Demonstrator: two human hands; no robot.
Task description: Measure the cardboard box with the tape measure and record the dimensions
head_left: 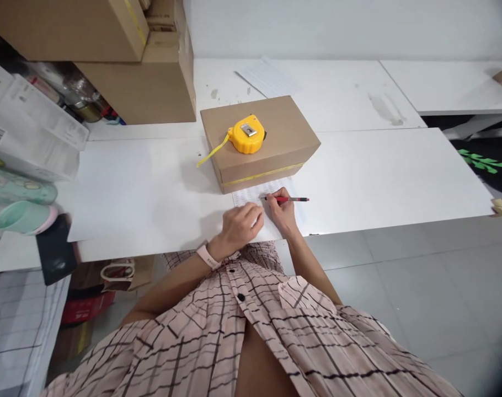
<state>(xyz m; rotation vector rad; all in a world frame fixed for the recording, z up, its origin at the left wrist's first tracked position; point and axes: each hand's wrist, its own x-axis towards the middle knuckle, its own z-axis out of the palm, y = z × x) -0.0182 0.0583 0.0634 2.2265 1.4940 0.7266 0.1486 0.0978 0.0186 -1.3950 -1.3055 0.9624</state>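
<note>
My right hand (282,212) is closed round a red and black pen (297,199), its tip down at a printed sheet of paper (249,195). Beside it, my left hand (241,225) rests on the sheet's near left part with its fingers curled in; nothing shows in them. Just beyond both hands stands a closed cardboard box (282,124), with a yellow strip along its near side. On its top lies a yellow tape measure (246,135) with a wrist strap. The box's near side overhangs the sheet's far edge in this view.
Large cardboard boxes (160,82) are stacked at the back left. White paper (114,187) lies on the left of the white table (383,176). A mint cup (21,216) and a dark phone-like slab (57,251) sit further left. Another sheet (267,77) lies behind the box.
</note>
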